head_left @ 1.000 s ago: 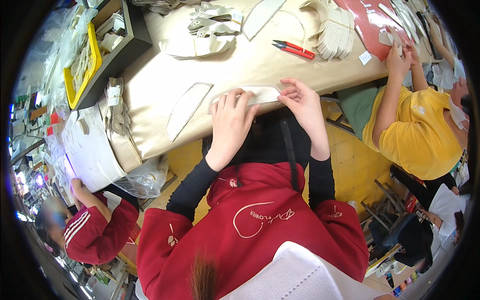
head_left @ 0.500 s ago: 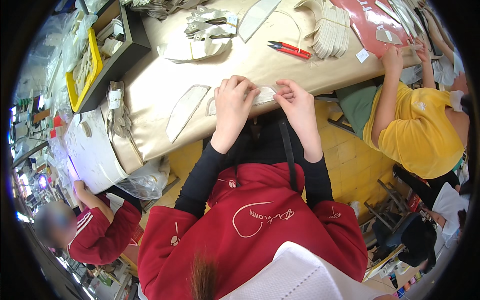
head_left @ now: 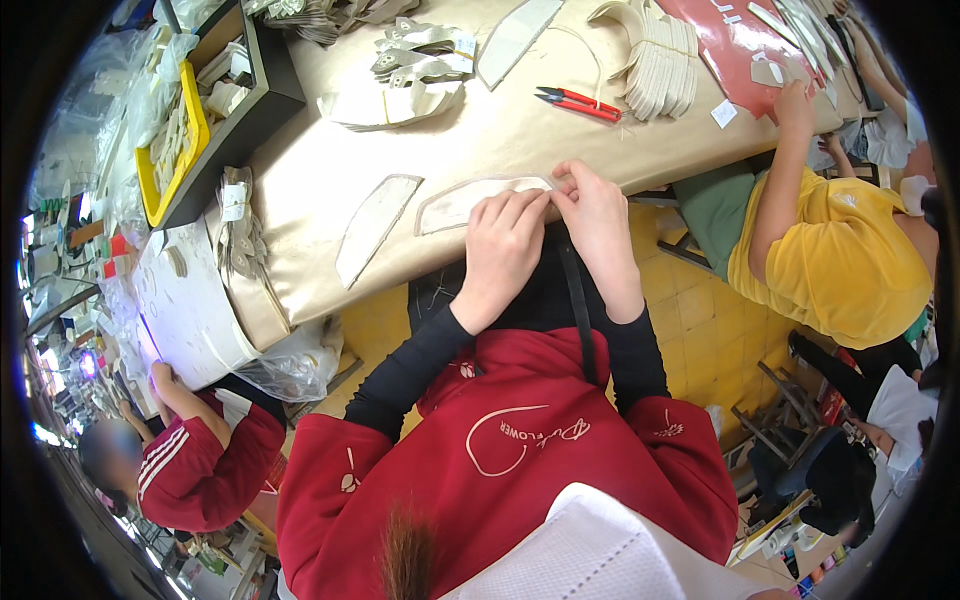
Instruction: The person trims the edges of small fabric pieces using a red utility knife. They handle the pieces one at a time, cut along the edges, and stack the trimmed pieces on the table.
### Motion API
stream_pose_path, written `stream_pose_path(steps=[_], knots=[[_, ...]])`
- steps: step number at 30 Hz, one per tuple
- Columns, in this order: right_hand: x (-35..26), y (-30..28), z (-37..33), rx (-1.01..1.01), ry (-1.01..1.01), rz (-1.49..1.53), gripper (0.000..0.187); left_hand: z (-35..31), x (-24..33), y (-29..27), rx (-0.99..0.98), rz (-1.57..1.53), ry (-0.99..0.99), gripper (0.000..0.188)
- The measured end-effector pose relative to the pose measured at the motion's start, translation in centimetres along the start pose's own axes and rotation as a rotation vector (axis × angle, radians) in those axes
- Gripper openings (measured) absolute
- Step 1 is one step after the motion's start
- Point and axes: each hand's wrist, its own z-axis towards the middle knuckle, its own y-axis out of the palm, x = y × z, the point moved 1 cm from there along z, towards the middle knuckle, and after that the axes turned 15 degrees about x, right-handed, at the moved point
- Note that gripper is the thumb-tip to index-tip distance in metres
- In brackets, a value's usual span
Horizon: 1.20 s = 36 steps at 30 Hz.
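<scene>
A pale half-moon panel with a greyish rim point(head_left: 462, 204) lies near the front edge of the table. Its right end is covered by my fingers. My left hand point(head_left: 505, 245) rests over the panel's near edge with its fingers closed together on that end. Right beside it, my right hand point(head_left: 592, 212) pinches the panel's right tip, thumb and fingertips meeting those of the left. A second panel of similar shape point(head_left: 375, 232) lies flat to the left. Beyond my hands lies a pair of red-handled thread snips point(head_left: 585, 103).
Tied stacks of pale cut pieces point(head_left: 660, 65) and a bundle point(head_left: 418, 62) lie along the far side, with another panel point(head_left: 518, 40). A dark box with a yellow tray point(head_left: 203, 128) stands at left. A co-worker in yellow point(head_left: 840, 255) sits at right, another in red point(head_left: 215, 455) at left.
My left hand has slid right along the panel and closer to my body, uncovering its left and middle. My right hand stays at the right tip.
</scene>
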Motion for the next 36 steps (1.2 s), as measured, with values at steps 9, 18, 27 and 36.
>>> stream_pose_path(steps=[9, 18, 27, 36], knots=[[0.9, -0.1, -1.1, 0.022, -0.122, 0.07, 0.016, -2.6, 0.4, 0.2, -0.092, 0.223, 0.054, 0.049], [1.3, 1.3, -3.1, 0.163, -0.317, -0.069, 0.014, -3.2, 0.3, 0.7, -0.112, 0.3, 0.087, 0.054], [6.0, -5.3, -3.1, 0.216, -0.069, -0.187, 0.007, -3.9, 0.0, 0.6, -0.136, 0.333, 0.141, 0.059], [2.7, -1.8, 1.4, 0.341, -0.441, 0.054, 0.023, -3.6, 0.1, 0.8, -0.089, 0.287, 0.12, 0.055]])
